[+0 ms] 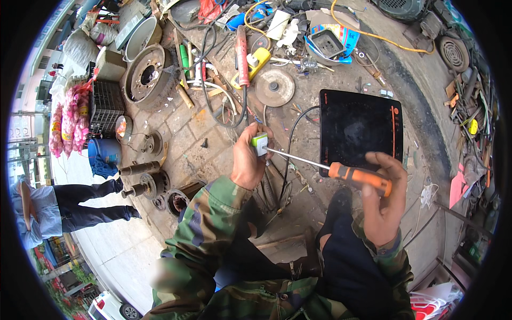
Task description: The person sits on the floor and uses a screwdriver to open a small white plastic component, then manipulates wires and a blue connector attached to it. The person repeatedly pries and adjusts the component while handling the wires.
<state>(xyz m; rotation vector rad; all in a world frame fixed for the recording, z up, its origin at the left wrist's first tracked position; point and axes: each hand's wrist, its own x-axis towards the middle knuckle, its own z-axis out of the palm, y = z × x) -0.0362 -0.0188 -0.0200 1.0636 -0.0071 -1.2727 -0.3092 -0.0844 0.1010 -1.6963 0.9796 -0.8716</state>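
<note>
My left hand (247, 162) pinches a small green-and-white block (260, 144), perhaps a plug; its exact kind I cannot make out. A screwdriver (354, 177) with an orange and black handle lies between the thumb and fingers of my right hand (385, 200). Its long metal shaft slants left, and the tip meets the white face of the block. Beyond my right hand, a flat black induction cooktop (357, 128) rests on the ground, with a black cord (290, 144) curving away from its left side.
A round metal disc (274, 87) and a red-handled tool (241, 56) lie ahead. At left are a rusty wheel rim (149, 74), a black crate (108, 104) and a blue bucket (105, 152). A person (58, 205) is at far left. Scrap (466, 114) lines the right.
</note>
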